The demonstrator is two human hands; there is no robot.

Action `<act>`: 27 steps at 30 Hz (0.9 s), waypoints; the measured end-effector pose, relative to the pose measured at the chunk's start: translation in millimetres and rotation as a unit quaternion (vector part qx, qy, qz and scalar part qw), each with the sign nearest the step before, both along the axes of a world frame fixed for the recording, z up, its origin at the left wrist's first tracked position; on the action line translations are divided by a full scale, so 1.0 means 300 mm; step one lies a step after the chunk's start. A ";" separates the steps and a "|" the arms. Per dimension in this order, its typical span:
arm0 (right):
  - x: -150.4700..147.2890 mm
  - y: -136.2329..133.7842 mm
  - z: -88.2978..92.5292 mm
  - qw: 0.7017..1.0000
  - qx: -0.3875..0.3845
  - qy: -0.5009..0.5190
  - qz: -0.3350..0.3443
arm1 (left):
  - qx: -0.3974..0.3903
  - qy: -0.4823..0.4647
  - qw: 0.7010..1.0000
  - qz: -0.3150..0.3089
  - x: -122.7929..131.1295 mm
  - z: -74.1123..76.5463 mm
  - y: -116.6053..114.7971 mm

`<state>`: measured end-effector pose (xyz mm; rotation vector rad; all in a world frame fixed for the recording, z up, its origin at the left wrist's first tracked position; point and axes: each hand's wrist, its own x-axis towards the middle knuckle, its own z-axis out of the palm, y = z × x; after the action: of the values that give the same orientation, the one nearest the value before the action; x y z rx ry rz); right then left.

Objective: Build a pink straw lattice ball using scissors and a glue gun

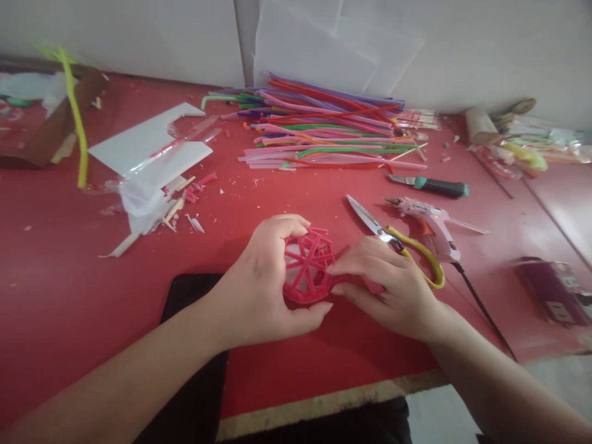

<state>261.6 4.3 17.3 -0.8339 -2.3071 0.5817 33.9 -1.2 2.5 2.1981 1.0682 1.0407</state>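
A small round red craft piece (308,265), with strips crossing like wheel spokes over a pale backing, is held above the red table. My left hand (259,280) curves around its left side, thumb below and fingers above. At its right edge my right hand (388,283) pinches a red strip (341,282) between thumb and fingertips; part of the strip is hidden by the hand. Scissors with yellow handles (419,246) lie just beyond my right hand. A pink glue gun (432,228) rests on its side to their right.
A pile of coloured strips (324,129) lies along the back. A utility knife (430,185) is in front of it. White card scraps (152,154) lie left, a black tablet-like slab (194,376) under my left forearm, and a purple case (552,290) far right.
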 end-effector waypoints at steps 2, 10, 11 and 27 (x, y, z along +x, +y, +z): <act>-0.001 0.000 -0.001 1.000 0.003 0.002 0.000 | -0.018 -0.007 1.000 0.006 0.002 -0.005 -0.002; -0.003 -0.006 -0.006 1.000 0.009 -0.003 -0.009 | -0.037 -0.023 0.999 0.002 0.001 -0.003 -0.003; -0.003 -0.007 -0.005 1.000 0.011 -0.005 -0.010 | -0.034 -0.021 0.999 0.002 0.002 -0.001 -0.003; -0.007 -0.013 0.005 0.999 0.044 0.007 -0.011 | -0.020 -0.031 0.999 0.013 0.008 -0.001 -0.016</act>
<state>259.4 0.5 18.9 -0.8097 -2.2898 0.4725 36.3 -5.9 2.2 2.1130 1.0839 1.0819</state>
